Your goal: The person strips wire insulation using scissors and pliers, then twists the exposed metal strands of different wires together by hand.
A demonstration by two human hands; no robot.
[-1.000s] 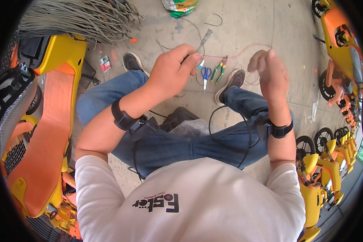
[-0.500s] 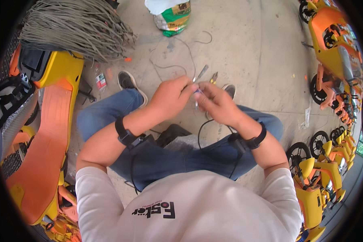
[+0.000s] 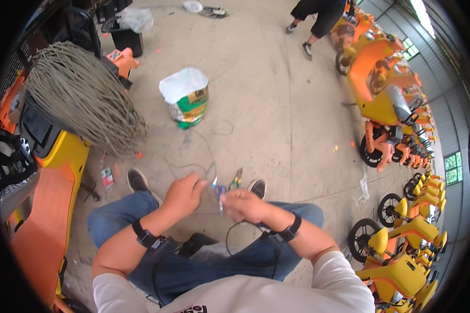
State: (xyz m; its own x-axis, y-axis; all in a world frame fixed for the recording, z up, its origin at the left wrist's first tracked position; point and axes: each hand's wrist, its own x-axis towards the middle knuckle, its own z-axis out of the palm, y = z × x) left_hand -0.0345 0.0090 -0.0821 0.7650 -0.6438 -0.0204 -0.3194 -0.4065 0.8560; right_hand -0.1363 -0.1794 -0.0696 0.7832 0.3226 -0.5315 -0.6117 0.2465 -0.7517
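Note:
My left hand (image 3: 184, 195) is closed, thumb against fingers, at a thin grey cable (image 3: 185, 166) that trails off over the floor. Beside it, my right hand (image 3: 244, 206) pinches a small tool with blue-purple loops (image 3: 220, 190), scissors-like in shape; blur hides its exact kind. A whitish-blue tip (image 3: 214, 182) shows just above the loops, and I cannot tell whether it belongs to the tool. The two hands are a short way apart. Pliers with green and yellow handles (image 3: 236, 179) lie on the floor beyond my right hand, near my right shoe (image 3: 257, 188).
A large bundle of grey cables (image 3: 83, 99) rests at the left over a yellow-orange scooter body (image 3: 47, 193). A green and white sack (image 3: 187, 99) stands ahead. Yellow and orange scooters (image 3: 402, 229) line the right side. Another person's legs (image 3: 318, 23) are at the far end.
My hands have drawn apart, the left one away from the right, baring the blue loops between them. The view has tilted up, showing more floor ahead and another person's legs.

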